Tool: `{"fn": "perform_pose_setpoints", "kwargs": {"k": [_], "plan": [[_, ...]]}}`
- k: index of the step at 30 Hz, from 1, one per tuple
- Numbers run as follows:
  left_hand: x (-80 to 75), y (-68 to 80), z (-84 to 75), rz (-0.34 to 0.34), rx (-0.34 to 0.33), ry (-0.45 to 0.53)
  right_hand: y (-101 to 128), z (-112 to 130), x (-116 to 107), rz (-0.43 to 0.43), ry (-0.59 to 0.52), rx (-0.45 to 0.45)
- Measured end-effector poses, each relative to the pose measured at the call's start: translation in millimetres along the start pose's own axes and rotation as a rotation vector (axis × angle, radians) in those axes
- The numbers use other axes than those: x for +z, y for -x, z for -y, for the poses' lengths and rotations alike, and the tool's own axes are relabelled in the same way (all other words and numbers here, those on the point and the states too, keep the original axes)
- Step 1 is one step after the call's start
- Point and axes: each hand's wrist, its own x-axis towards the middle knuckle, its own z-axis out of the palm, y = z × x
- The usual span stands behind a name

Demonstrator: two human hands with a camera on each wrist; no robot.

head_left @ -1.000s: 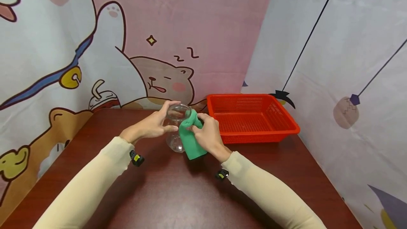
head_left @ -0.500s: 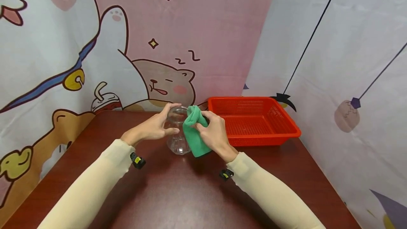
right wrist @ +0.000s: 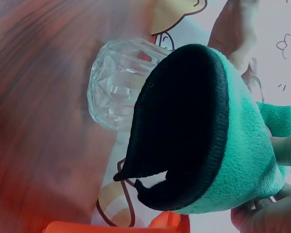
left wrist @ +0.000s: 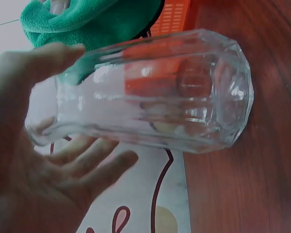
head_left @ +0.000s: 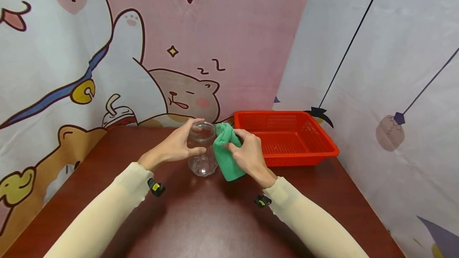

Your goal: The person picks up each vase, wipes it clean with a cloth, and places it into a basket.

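My left hand wraps the clear faceted glass tumbler, steadying it near the worktop's far edge, so my right hand, clutching the folded green microfibre cloth, can press against its rim. The red plastic basket sits at the far right corner.

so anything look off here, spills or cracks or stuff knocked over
Nothing stands out. The clear glass looks whole and dry in the left hand, the right hand holds a green cloth against it, and the red basket sits level.
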Motion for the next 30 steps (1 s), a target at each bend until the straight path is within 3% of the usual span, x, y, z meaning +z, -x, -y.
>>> {"fn": "perform_pose_setpoints", "kwargs": {"k": [7,13,19,26,30], "plan": [[11.7,1.4,-6.9,-0.134,-0.033,-0.082,8,-10,-7,-0.011,0.021,0.011],[10.0,1.1,-9.2,-0.145,-0.041,-0.079,11,-13,-12,-0.017,0.003,0.016],[0.9,2.0,-3.9,-0.080,-0.001,-0.012,12,-16,-13,-0.004,0.011,0.004],[-16.6,-0.3,5.3,0.062,0.088,0.068,14,-20,-13,-0.001,0.012,-0.016],[-23.0,0.0,6.9,0.130,0.104,0.112,15,-20,-13,0.008,0.012,-0.014]]}}
